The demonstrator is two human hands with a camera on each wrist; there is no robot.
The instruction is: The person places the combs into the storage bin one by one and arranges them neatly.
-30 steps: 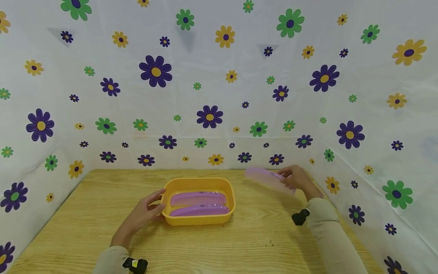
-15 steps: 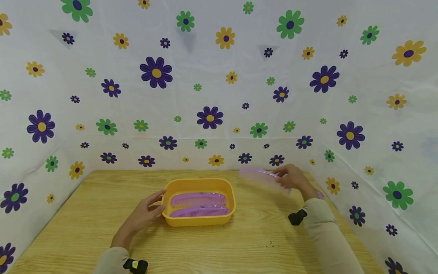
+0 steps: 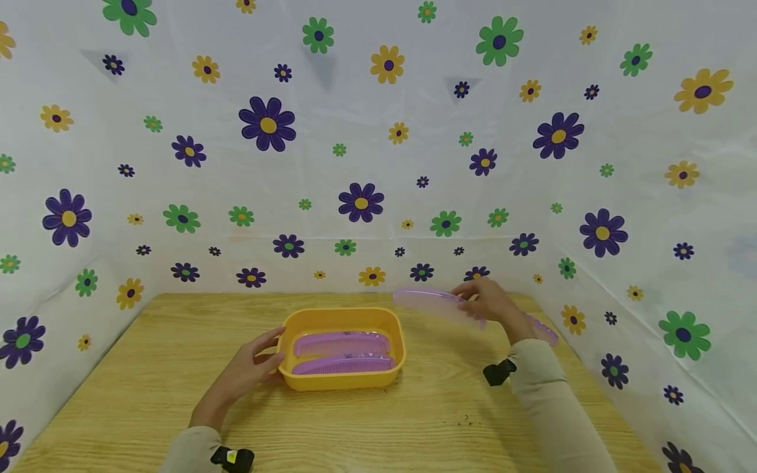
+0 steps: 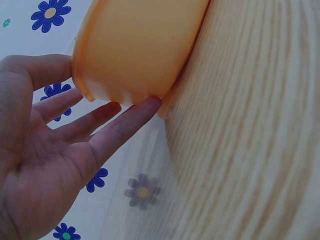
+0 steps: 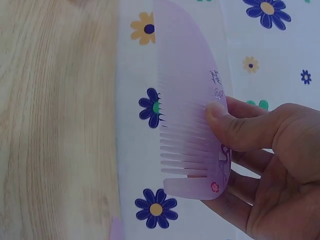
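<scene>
My right hand [image 3: 487, 302] pinches a translucent light purple comb [image 3: 432, 305] by its spine, above the table to the right of the yellow tray [image 3: 343, 381]. In the right wrist view, the thumb lies across the comb's [image 5: 185, 60] face, fingers behind it and teeth facing left. Two purple combs lie inside the tray, a rear comb [image 3: 343, 341] and a front comb [image 3: 343, 364]. At the tray's left end, my left hand [image 3: 251, 368] touches the outer wall with extended fingers. The left wrist view shows its fingertips against the tray [image 4: 135, 55].
Another purple comb [image 3: 543, 330] lies on the wooden table [image 3: 437, 420] at the right edge, partly hidden by the right forearm. A white flowered sheet [image 3: 378, 164] stands behind and along both sides. Small dark specks mark the table at front right.
My right hand has moved left toward the tray with the comb, uncovering the comb on the table behind the forearm. The left hand and the tray stay in place.
</scene>
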